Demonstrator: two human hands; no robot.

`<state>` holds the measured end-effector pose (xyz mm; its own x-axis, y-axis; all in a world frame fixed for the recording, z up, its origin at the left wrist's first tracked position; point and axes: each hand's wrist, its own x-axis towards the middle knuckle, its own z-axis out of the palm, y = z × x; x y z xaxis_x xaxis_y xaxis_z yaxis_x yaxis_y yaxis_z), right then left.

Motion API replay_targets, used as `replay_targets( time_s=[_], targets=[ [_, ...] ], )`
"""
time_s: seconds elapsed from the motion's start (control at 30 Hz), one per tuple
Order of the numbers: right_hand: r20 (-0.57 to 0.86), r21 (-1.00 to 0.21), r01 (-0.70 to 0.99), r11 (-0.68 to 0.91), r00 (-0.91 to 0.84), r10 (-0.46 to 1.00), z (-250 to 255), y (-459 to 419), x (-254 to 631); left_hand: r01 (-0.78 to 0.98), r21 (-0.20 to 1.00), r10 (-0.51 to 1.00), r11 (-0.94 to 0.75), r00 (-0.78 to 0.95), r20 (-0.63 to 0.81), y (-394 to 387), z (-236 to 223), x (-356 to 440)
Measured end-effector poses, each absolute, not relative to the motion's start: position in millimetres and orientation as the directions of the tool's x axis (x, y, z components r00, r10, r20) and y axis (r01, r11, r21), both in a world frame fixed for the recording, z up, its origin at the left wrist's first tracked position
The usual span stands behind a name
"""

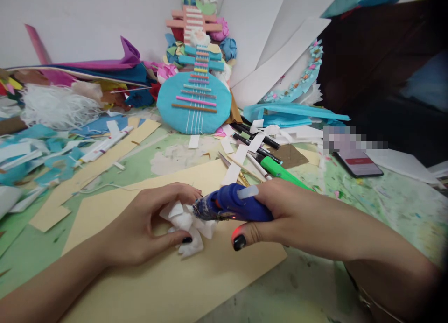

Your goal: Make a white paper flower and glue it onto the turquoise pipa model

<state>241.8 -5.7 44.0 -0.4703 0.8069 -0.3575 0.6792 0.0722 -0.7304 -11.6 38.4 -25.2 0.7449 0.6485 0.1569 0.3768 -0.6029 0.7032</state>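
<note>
In the head view, my left hand (140, 225) curls its thumb and fingers around a white paper flower (191, 248) with several petals, low over a cream card sheet (224, 285). My right hand (280, 215) grips a blue hot glue gun (231, 201). A clear glue stick pokes out of its back and a small red light glows on it. The gun's nozzle points left, down at the flower; whether its tip touches the petals is hidden by glue crust and fingers.
Behind stands a blue paper lute (194, 99) against the wall. Scissors (238, 171), black markers (259, 150) and a green pen (283, 171) lie beyond my hands. A phone (359, 164) rests at right. Paper scraps and white string (59, 106) crowd the left.
</note>
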Motion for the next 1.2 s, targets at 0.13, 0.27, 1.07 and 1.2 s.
replay_targets(
  time_s=[0.13,0.27,1.07,1.2],
  targets=[
    [-0.338,-0.739,0.669,0.074,-0.463,0.819,44.3,-6.3,243.1,0.378,0.703,0.658,-0.602,0.734,0.169,38.7,-25.9,-11.8],
    [-0.33,-0.741,0.665,0.089,-0.477,0.815,41.6,-6.0,243.5,0.386,0.689,0.652,-0.613,0.74,0.166,38.5,-25.6,-11.4],
    [-0.323,-0.734,0.666,0.134,-0.515,0.794,40.4,-3.8,243.0,0.398,0.685,0.689,-0.611,0.693,0.212,32.2,-23.1,-5.7],
    [-0.359,-0.702,0.705,0.102,-0.473,0.805,41.3,-4.4,244.5,0.392,0.677,0.663,-0.622,0.724,0.19,34.1,-24.2,-9.1]
  ],
)
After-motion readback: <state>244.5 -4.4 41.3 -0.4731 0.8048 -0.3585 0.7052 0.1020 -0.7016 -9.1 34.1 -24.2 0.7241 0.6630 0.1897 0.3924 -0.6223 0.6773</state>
